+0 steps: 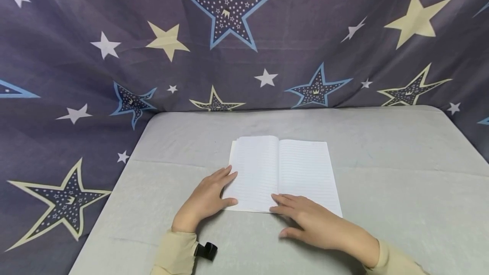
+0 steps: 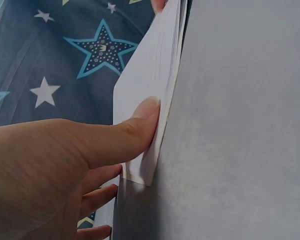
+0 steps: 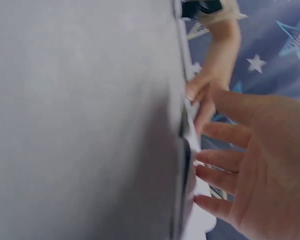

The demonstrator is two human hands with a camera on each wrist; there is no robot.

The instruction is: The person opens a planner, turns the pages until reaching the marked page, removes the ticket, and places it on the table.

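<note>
An open notebook (image 1: pixel 305 169) with blank lined pages lies on the grey cloth surface. At its left side is my left hand (image 1: pixel 205 197), fingers spread along the edge. In the left wrist view the left thumb (image 2: pixel 135 127) rests on the page near the lower corner, the other fingers beside the edge. My right hand (image 1: pixel 318 224) reaches over the near edge, its fingertips touching the page by the centre fold. Its thumb hangs apart over the cloth. The right wrist view shows that hand (image 3: pixel 270 160) with fingers extended and slightly spread.
The grey padded surface (image 1: pixel 401 207) extends around the notebook on all sides. Behind and to the left hangs a dark curtain (image 1: pixel 237 67) printed with stars. A black strap (image 1: pixel 206 251) with a small block is on the left wrist.
</note>
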